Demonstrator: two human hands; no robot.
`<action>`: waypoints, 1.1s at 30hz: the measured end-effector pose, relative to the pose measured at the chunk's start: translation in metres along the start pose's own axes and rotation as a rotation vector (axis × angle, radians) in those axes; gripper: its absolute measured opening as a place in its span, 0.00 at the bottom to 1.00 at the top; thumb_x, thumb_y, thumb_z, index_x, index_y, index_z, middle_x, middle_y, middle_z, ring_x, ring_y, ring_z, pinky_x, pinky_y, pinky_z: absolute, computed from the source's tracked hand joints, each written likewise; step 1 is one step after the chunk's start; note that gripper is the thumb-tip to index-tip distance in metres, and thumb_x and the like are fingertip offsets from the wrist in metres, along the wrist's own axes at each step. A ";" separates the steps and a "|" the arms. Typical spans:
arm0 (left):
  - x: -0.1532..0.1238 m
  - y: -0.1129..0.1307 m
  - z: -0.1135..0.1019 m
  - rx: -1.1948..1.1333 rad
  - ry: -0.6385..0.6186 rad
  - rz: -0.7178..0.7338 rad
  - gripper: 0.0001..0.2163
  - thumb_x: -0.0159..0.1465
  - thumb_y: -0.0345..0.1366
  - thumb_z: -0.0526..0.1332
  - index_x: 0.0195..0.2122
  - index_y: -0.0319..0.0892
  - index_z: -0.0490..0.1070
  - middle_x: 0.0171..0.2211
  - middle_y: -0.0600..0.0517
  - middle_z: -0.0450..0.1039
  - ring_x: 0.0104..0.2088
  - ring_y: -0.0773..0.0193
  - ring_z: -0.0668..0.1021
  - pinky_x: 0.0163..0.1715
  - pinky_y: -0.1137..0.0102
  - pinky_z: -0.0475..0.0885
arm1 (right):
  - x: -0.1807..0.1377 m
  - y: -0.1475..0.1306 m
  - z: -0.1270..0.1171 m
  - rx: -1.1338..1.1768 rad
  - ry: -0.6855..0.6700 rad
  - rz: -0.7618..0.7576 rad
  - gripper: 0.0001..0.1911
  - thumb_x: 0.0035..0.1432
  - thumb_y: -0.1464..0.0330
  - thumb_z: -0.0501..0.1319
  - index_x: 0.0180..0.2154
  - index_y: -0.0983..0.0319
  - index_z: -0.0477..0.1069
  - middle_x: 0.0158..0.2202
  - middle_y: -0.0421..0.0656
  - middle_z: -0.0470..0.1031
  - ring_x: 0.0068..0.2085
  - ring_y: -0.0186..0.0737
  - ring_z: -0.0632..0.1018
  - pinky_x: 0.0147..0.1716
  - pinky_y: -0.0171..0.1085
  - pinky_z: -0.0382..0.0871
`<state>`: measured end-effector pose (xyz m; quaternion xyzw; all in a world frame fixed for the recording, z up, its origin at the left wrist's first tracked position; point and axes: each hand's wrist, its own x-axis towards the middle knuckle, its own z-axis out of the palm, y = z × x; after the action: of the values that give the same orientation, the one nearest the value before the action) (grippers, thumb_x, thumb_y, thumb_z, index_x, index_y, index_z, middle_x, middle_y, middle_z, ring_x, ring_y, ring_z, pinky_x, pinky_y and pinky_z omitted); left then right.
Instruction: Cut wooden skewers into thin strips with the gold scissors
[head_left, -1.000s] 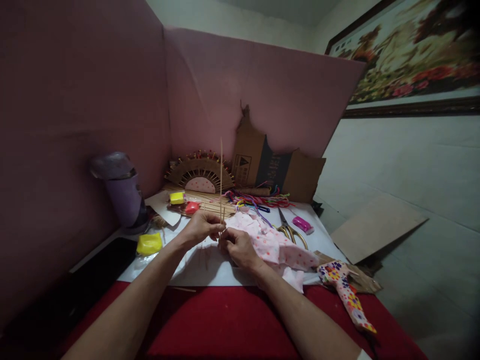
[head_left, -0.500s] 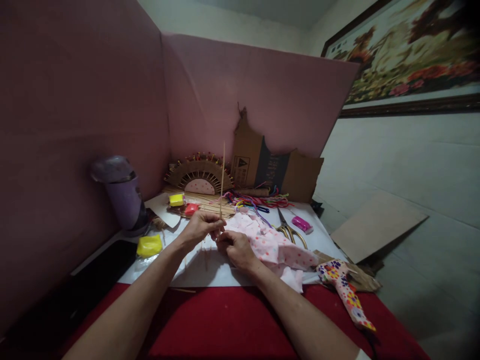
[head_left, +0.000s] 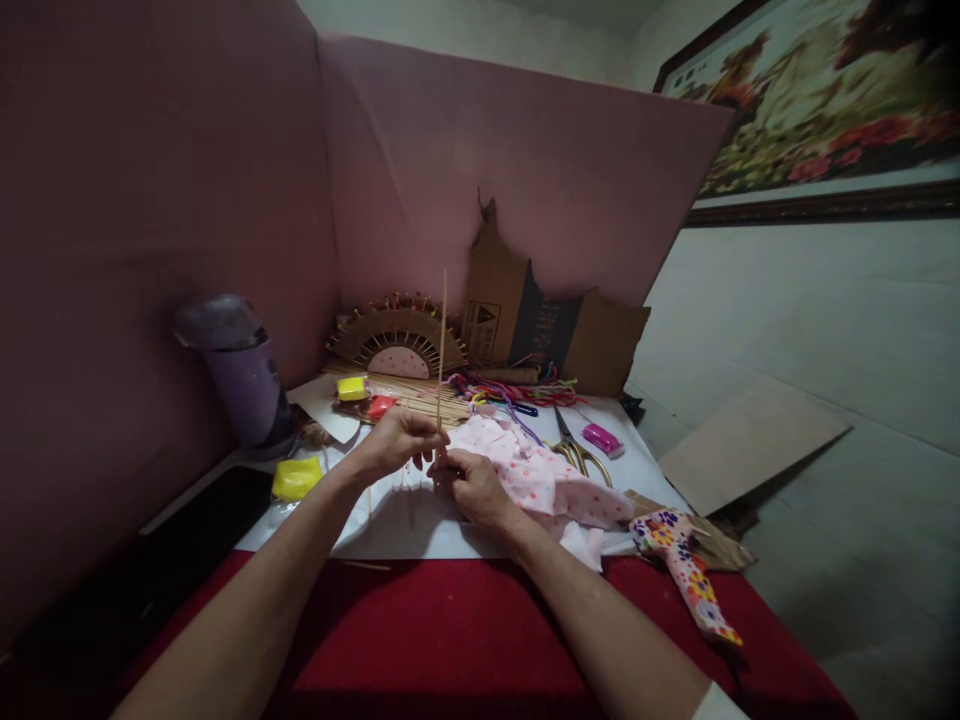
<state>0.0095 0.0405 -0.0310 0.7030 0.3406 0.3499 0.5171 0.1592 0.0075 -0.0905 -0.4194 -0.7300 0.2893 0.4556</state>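
My left hand (head_left: pixel 397 442) pinches a thin wooden skewer (head_left: pixel 442 345) that stands upright above the white sheet (head_left: pixel 420 525). My right hand (head_left: pixel 472 487) is closed right beside it, fingertips at the skewer's lower end and touching the pink spotted cloth (head_left: pixel 544 480). What the right fingers grip is too small to make out. Both hands meet over the middle of the sheet.
A fan of sticks on cardboard (head_left: pixel 397 342) and a bundle of skewers (head_left: pixel 420 402) lie behind. Scissors (head_left: pixel 574 452), coloured cords (head_left: pixel 525 395), yellow clay (head_left: pixel 296 478), a purple cup (head_left: pixel 240 375), a flowered glue gun (head_left: pixel 686 570) and cardboard pieces (head_left: pixel 555 335) surround the sheet. Pink boards wall the back.
The view has shifted slightly. The skewer stays upright in the left hand, and both hands stay together at its base with small finger movements.
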 end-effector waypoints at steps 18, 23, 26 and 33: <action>-0.006 0.011 0.008 -0.067 0.088 0.022 0.14 0.49 0.42 0.65 0.24 0.33 0.74 0.15 0.52 0.69 0.15 0.71 0.70 0.12 0.78 0.61 | -0.005 -0.004 0.003 -0.078 0.071 -0.016 0.10 0.47 0.77 0.53 0.24 0.64 0.72 0.25 0.40 0.74 0.26 0.33 0.71 0.27 0.30 0.62; -0.005 0.009 0.011 -0.090 0.096 0.048 0.14 0.52 0.43 0.63 0.25 0.33 0.74 0.16 0.51 0.70 0.16 0.71 0.70 0.12 0.78 0.61 | -0.005 -0.005 0.004 -0.079 0.075 0.025 0.10 0.47 0.77 0.54 0.25 0.64 0.73 0.24 0.40 0.73 0.26 0.32 0.71 0.26 0.29 0.62; -0.005 0.008 0.012 -0.063 0.091 0.066 0.14 0.53 0.43 0.62 0.25 0.34 0.73 0.15 0.52 0.69 0.15 0.72 0.69 0.13 0.77 0.60 | -0.004 -0.004 0.004 -0.079 0.071 0.025 0.10 0.46 0.77 0.53 0.26 0.64 0.73 0.25 0.40 0.74 0.26 0.32 0.71 0.26 0.29 0.63; -0.004 0.009 0.015 -0.107 0.140 0.102 0.14 0.53 0.44 0.62 0.24 0.35 0.73 0.16 0.53 0.69 0.16 0.73 0.67 0.15 0.77 0.59 | -0.002 -0.005 0.005 -0.164 0.081 -0.007 0.13 0.45 0.80 0.52 0.27 0.64 0.74 0.25 0.39 0.75 0.27 0.32 0.72 0.28 0.29 0.64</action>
<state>0.0214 0.0274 -0.0266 0.6646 0.3207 0.4415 0.5104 0.1538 0.0028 -0.0894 -0.4640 -0.7336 0.2099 0.4500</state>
